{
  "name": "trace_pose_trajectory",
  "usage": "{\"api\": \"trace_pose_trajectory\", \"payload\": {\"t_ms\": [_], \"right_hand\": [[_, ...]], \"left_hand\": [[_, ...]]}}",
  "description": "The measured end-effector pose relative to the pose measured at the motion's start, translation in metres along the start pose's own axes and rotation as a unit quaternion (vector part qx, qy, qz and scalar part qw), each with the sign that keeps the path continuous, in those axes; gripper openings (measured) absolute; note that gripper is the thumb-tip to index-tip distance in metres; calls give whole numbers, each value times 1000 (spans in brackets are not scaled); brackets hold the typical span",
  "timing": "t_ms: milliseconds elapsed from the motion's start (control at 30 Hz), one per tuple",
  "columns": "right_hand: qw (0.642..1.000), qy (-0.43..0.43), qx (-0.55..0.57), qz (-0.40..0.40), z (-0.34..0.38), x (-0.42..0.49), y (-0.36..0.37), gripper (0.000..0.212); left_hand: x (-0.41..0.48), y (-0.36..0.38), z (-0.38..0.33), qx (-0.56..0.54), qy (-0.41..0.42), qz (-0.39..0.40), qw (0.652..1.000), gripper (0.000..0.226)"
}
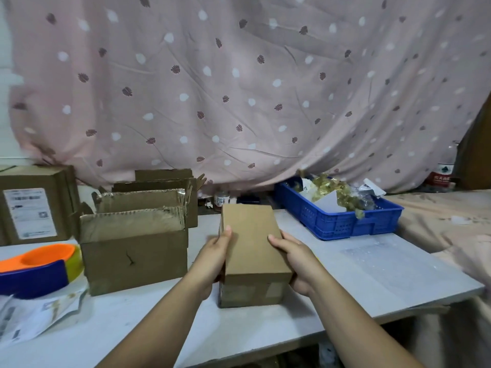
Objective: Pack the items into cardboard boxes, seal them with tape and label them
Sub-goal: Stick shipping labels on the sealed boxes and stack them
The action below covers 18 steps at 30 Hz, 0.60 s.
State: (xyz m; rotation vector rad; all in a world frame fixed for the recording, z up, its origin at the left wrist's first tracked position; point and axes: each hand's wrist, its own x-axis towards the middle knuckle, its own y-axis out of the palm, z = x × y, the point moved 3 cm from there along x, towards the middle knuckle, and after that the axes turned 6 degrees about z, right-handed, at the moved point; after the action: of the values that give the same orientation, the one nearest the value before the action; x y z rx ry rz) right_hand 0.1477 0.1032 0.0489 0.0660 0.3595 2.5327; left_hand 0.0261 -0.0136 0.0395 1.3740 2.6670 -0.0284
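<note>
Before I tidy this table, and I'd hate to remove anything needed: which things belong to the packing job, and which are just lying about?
Job: small box gripped by left hand and right hand, open box, tape dispenser, labelled box, label sheets, blue crate.
Lying about: small bottle, red-labelled bottle.

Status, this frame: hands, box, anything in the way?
Left hand, right hand grip small box by its sides. Box closed, on table. Open carton close at left.

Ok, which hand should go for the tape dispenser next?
Left, probably. The tape dispenser lies on the side of the left hand, past the open box; the right hand can steady the small box.
</note>
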Motion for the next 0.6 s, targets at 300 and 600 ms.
{"api": "trace_pose_trajectory", "payload": {"t_ms": [300, 600], "right_hand": [[992, 75, -97, -26, -10, 19, 5, 25], [959, -8, -268, -89, 3, 21, 4, 32]], "left_hand": [[-7, -15, 17, -118, 25, 10, 993, 41], [-18, -10, -2, 10, 123, -111, 986, 43]]}}
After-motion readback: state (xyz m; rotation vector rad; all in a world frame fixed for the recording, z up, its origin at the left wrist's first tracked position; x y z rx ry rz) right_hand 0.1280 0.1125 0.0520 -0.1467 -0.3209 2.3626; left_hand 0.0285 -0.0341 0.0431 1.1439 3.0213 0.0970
